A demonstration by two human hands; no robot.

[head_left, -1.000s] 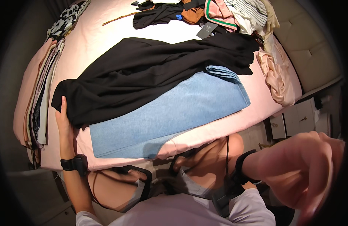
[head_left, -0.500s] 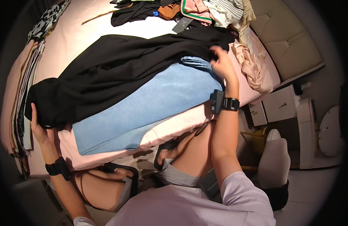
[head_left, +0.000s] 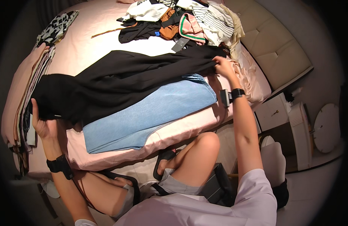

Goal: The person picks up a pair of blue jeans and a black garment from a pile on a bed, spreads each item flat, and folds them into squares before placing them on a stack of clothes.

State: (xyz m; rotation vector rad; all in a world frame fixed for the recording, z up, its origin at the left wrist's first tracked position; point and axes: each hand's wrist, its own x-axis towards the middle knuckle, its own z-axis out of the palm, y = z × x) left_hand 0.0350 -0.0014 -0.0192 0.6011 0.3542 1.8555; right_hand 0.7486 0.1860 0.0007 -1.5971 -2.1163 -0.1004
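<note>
A long black garment point(head_left: 117, 84) lies stretched across the bed, partly over folded light-blue jeans point(head_left: 155, 107). At the garment's left end, my left hand point(head_left: 45, 124) grips the cloth; one finger points up along the edge while the rest are tucked out of sight. My right hand point(head_left: 223, 67) is closed on the garment's right end, fingers bent around the fabric. The jeans lie flat near the bed's front edge, with their layered folds showing at the upper right end.
Rumpled clothes point(head_left: 162, 22) are heaped at the back, with a striped shirt point(head_left: 215, 22) among them. A folded stack point(head_left: 27, 98) stands on the left. Pale peach fabric point(head_left: 251, 81) lies by the padded headboard point(head_left: 268, 41). A white drawer cabinet point(head_left: 273, 113) stands at right.
My right hand has gone from hovering, blurred, over the garment's right end to gripping it. The view has shifted, showing more of the clothes heap. My left hand stays at the left end.
</note>
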